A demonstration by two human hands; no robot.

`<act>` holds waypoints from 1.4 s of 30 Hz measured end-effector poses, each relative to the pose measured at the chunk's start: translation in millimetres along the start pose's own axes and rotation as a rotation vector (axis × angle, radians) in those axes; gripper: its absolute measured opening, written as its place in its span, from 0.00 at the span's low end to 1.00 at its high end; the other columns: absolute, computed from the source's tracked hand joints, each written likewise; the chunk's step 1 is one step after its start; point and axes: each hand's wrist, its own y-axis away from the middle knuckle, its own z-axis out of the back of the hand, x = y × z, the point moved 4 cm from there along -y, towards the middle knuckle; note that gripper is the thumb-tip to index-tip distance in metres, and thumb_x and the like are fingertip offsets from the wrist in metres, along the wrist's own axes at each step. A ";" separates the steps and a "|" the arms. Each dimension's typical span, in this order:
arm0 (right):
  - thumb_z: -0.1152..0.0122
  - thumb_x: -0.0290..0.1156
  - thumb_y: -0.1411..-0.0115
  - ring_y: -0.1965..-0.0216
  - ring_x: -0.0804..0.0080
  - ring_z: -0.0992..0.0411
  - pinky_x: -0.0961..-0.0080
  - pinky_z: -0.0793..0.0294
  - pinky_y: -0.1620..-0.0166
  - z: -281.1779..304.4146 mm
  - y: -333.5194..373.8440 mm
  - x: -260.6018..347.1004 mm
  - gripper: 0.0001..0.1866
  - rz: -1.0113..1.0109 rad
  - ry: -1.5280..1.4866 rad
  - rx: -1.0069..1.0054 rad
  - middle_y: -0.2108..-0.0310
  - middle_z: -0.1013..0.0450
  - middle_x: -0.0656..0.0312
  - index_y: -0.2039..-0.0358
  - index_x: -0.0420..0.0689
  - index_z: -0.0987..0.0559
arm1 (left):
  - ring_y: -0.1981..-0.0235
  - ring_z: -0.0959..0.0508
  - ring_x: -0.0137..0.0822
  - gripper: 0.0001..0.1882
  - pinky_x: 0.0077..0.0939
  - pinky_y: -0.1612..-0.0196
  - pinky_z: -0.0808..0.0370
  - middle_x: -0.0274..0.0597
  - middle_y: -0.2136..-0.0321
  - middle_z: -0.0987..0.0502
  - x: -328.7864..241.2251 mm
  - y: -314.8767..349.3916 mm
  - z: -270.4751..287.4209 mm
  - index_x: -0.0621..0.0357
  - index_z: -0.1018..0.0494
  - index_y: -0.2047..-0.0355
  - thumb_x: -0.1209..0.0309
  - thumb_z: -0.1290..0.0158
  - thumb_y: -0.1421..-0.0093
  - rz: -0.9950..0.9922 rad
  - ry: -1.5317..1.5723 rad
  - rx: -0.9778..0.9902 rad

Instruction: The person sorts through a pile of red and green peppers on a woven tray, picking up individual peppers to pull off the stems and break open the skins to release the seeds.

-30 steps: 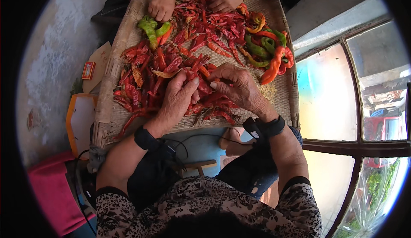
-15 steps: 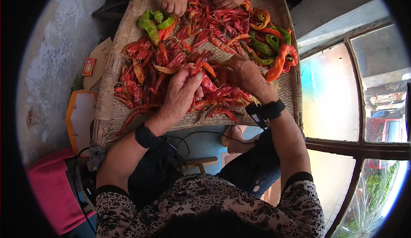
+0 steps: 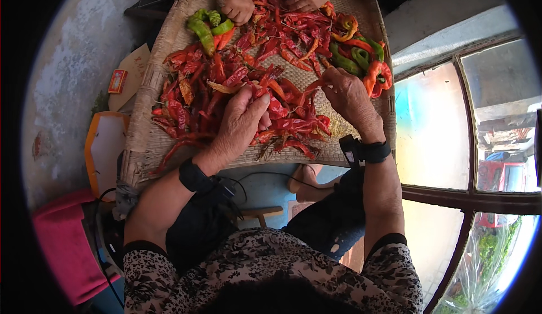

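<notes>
Dried red chili peppers (image 3: 183, 116) lie heaped on a woven tray (image 3: 138, 136) in front of me. My left hand (image 3: 240, 121) is closed around a red chili pepper (image 3: 276, 110) at the near middle of the heap. To its right, my right hand (image 3: 354, 102) is raised a little over the tray with its fingers pinched. A red chili pepper (image 3: 311, 90) reaches to those fingertips and appears gripped at its end. Pale seeds (image 3: 337, 123) are scattered beneath the right hand.
Across the tray are another person's hands (image 3: 239, 5) among the peppers. Fresh green peppers (image 3: 201, 31) sit at the far left, and green and red ones (image 3: 377, 78) at the right edge. A window (image 3: 435, 128) stands to the right. A small red box (image 3: 117, 81) lies left of the tray.
My right hand has moved right, away from my left, uncovering more peppers and seeds. The left hand keeps its hold. The other person's left-side hand has shifted slightly right.
</notes>
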 end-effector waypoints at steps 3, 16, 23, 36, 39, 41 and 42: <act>0.39 0.27 0.45 0.71 0.56 0.24 0.66 0.26 0.67 9.1 -1.0 -19.1 0.10 -0.107 -0.061 -0.057 0.75 0.25 0.51 0.63 0.39 0.25 | 0.79 0.31 0.22 0.12 0.18 0.74 0.31 0.33 0.81 0.30 5.0 -1.6 1.8 0.59 0.35 0.65 0.61 0.56 0.33 0.009 -0.017 -0.015; 0.40 0.37 0.45 0.70 0.52 0.26 0.62 0.28 0.67 -67.2 -4.3 -19.4 0.12 -0.153 0.110 0.289 0.75 0.25 0.52 0.68 0.41 0.23 | 0.78 0.30 0.22 0.13 0.19 0.73 0.31 0.33 0.80 0.31 -1.3 -0.6 -0.5 0.59 0.35 0.64 0.61 0.56 0.34 -0.001 -0.049 -0.005; 0.39 0.27 0.47 0.75 0.72 0.29 0.74 0.29 0.70 -28.8 -15.5 -20.3 0.07 -0.231 -0.269 0.133 0.77 0.27 0.59 0.70 0.38 0.25 | 0.77 0.30 0.22 0.13 0.19 0.72 0.31 0.33 0.80 0.31 -4.1 -0.3 -3.4 0.60 0.34 0.64 0.61 0.55 0.34 -0.019 -0.050 0.011; 0.40 0.41 0.41 0.61 0.65 0.24 0.67 0.25 0.61 4.4 -25.8 -52.4 0.31 -0.320 -0.454 -0.301 0.64 0.24 0.50 0.43 0.36 0.37 | 0.77 0.29 0.24 0.12 0.20 0.71 0.30 0.34 0.79 0.30 0.7 -2.0 -4.8 0.59 0.33 0.64 0.62 0.55 0.33 0.001 -0.078 0.006; 0.39 0.41 0.42 0.65 0.56 0.24 0.65 0.25 0.62 -38.5 -23.8 -36.0 0.26 -0.159 -0.197 -0.022 0.65 0.24 0.49 0.48 0.41 0.31 | 0.76 0.29 0.23 0.12 0.20 0.71 0.30 0.34 0.78 0.29 8.6 -0.2 -3.1 0.60 0.33 0.60 0.62 0.55 0.33 0.020 -0.057 0.015; 0.39 0.41 0.43 0.67 0.54 0.25 0.63 0.26 0.63 -60.9 -23.3 -14.7 0.21 -0.193 -0.111 0.197 0.65 0.24 0.50 0.53 0.43 0.27 | 0.76 0.29 0.23 0.12 0.20 0.71 0.30 0.34 0.78 0.29 7.3 3.7 0.1 0.60 0.33 0.60 0.62 0.56 0.33 0.034 -0.077 0.016; 0.39 0.41 0.44 0.66 0.52 0.25 0.61 0.27 0.63 -67.9 -19.9 -9.8 0.19 -0.279 -0.043 0.230 0.67 0.25 0.49 0.57 0.44 0.25 | 0.77 0.29 0.23 0.12 0.20 0.71 0.30 0.34 0.78 0.30 8.0 5.4 0.0 0.60 0.33 0.61 0.62 0.56 0.33 0.065 -0.086 0.023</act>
